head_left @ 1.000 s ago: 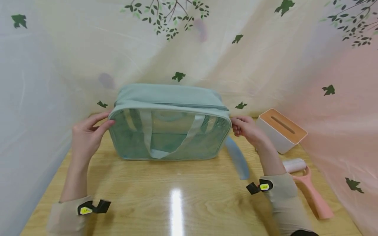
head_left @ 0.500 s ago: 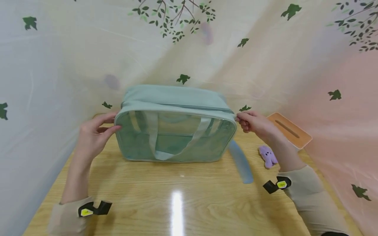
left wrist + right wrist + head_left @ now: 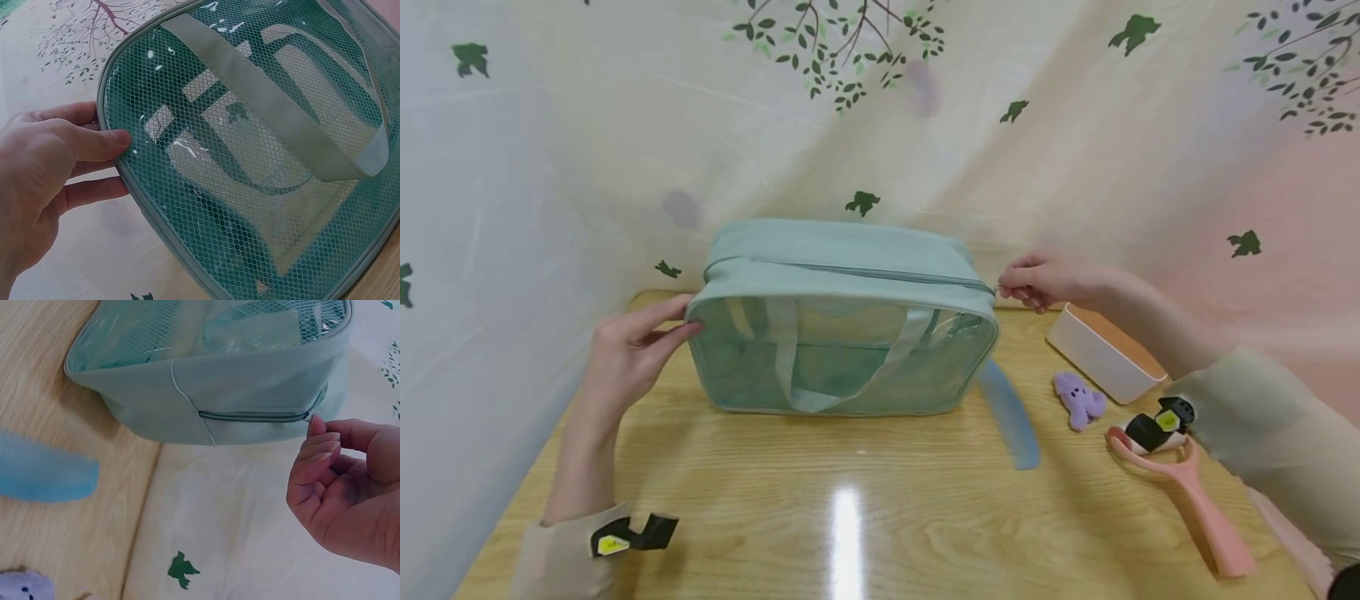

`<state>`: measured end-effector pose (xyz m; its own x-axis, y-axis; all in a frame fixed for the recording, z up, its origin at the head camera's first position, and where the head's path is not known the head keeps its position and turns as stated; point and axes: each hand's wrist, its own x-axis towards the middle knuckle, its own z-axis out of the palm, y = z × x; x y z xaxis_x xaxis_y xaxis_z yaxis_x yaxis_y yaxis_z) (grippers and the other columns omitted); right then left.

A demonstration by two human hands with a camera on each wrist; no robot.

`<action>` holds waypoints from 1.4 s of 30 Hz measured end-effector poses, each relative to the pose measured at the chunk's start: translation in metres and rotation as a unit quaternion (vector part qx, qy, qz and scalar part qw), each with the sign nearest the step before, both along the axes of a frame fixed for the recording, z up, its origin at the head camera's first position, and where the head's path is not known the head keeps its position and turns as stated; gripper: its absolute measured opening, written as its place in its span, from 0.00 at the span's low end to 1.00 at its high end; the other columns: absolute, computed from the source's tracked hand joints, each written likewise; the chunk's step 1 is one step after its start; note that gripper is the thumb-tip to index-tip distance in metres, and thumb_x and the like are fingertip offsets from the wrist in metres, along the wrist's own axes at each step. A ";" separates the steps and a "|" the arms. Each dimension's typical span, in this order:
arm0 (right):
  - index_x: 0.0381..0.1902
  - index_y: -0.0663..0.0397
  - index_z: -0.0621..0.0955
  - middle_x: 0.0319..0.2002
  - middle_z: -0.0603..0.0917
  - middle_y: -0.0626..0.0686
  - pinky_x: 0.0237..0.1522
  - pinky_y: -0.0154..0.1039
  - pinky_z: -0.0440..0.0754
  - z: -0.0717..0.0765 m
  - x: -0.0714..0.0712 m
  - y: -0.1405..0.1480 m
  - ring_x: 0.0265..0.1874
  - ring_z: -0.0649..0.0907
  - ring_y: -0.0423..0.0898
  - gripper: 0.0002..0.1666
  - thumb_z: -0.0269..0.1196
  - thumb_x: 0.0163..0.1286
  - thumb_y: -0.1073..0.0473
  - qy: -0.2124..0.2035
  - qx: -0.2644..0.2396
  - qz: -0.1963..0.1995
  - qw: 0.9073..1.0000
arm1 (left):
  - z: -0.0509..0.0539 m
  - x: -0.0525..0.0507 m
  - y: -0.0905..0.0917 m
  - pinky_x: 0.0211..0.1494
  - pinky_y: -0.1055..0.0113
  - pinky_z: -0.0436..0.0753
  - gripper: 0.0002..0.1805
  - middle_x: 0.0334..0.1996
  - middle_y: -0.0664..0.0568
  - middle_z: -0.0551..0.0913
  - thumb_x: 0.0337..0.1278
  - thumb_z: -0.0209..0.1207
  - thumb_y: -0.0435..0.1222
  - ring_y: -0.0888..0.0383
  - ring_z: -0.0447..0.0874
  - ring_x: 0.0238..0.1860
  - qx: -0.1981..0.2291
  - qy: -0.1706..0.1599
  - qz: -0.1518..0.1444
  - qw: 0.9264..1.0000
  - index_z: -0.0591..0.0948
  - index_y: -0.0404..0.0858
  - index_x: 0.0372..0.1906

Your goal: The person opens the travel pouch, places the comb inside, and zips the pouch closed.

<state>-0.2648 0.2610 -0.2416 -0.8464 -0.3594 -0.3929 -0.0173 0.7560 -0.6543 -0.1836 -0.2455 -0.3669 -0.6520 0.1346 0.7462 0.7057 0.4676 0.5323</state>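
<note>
A mint-green zippered bag [image 3: 850, 321] stands upright near the back of the wood-grain worktop [image 3: 737, 500], its broad clear face toward you. Your left hand [image 3: 628, 354] grips its upper left edge, thumb on the front and fingers behind. Your right hand [image 3: 1041, 279] pinches the zipper pull [image 3: 309, 417] at the top right corner; the fingers partly hide it.

The step in hand looks like working the zipper [image 3: 253, 417] — which way you mean to run it, the pictures do not tell. Brace the left edge firmly so that the bag does not slide or twist. Draw the pull along the line of the teeth, slowing where the track bends round the corner, since a soft wall could buckle and jam there. Watch that no fabric folds into the teeth.

The top and sides are smooth and matte, like soft synthetic leather. The front panel is clear and glossy, with a honeycomb mesh [image 3: 219, 169] showing through it, and a flat strap handle [image 3: 812, 400] droops across it in a loop. Right of the bag lie a translucent blue comb [image 3: 1011, 417], curved and tapering — then a small purple plush toy [image 3: 1078, 400], a white rectangular tissue box [image 3: 1105, 358] and a pink lint roller [image 3: 1213, 508], partly covered by your sleeve camera.
</note>
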 end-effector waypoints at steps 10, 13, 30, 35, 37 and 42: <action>0.28 0.54 0.80 0.20 0.72 0.46 0.27 0.35 0.73 0.027 -0.009 -0.016 0.23 0.72 0.43 0.16 0.54 0.77 0.56 0.005 0.085 0.054 0.995 | -0.001 -0.001 0.000 0.43 0.88 0.82 0.26 0.51 0.82 0.82 0.46 0.67 0.12 0.83 0.83 0.49 -0.019 0.014 0.002 1.000 0.88 0.32 0.53; 0.28 0.54 0.79 0.21 0.72 0.47 0.28 0.35 0.73 0.038 -0.010 -0.022 0.23 0.72 0.44 0.16 0.54 0.77 0.56 -0.001 0.108 0.083 0.991 | 0.000 -0.001 0.000 0.42 0.89 0.82 0.26 0.51 0.80 0.83 0.47 0.67 0.12 0.83 0.83 0.49 -0.022 0.015 -0.001 1.000 0.88 0.32 0.53; 0.24 0.51 0.76 0.19 0.71 0.45 0.27 0.34 0.71 0.076 -0.015 -0.069 0.23 0.71 0.42 0.18 0.53 0.76 0.55 -0.011 0.170 0.132 0.977 | -0.002 -0.003 0.001 0.41 0.90 0.79 0.27 0.52 0.73 0.84 0.49 0.66 0.12 0.85 0.81 0.47 -0.039 0.023 0.005 0.999 0.87 0.33 0.55; 0.23 0.51 0.76 0.19 0.71 0.45 0.26 0.33 0.68 0.085 -0.018 -0.085 0.22 0.70 0.42 0.18 0.54 0.76 0.56 -0.021 0.183 0.137 0.973 | -0.002 -0.003 0.002 0.41 0.91 0.79 0.27 0.50 0.62 0.89 0.48 0.66 0.12 0.86 0.81 0.47 -0.041 0.030 0.013 0.999 0.88 0.33 0.55; 0.23 0.51 0.77 0.19 0.70 0.44 0.26 0.33 0.67 0.088 -0.018 -0.092 0.22 0.69 0.41 0.17 0.53 0.75 0.56 -0.027 0.188 0.141 0.972 | -0.002 -0.003 0.003 0.41 0.91 0.78 0.28 0.50 0.64 0.88 0.47 0.66 0.11 0.86 0.81 0.47 -0.035 0.034 0.013 0.999 0.88 0.33 0.54; 0.25 0.53 0.78 0.18 0.70 0.44 0.25 0.32 0.66 0.096 -0.019 -0.109 0.21 0.69 0.41 0.16 0.53 0.74 0.58 -0.035 0.209 0.140 0.967 | -0.004 -0.005 0.004 0.38 0.91 0.76 0.29 0.50 0.75 0.84 0.43 0.66 0.09 0.85 0.82 0.45 -0.020 0.045 0.009 0.999 0.88 0.32 0.53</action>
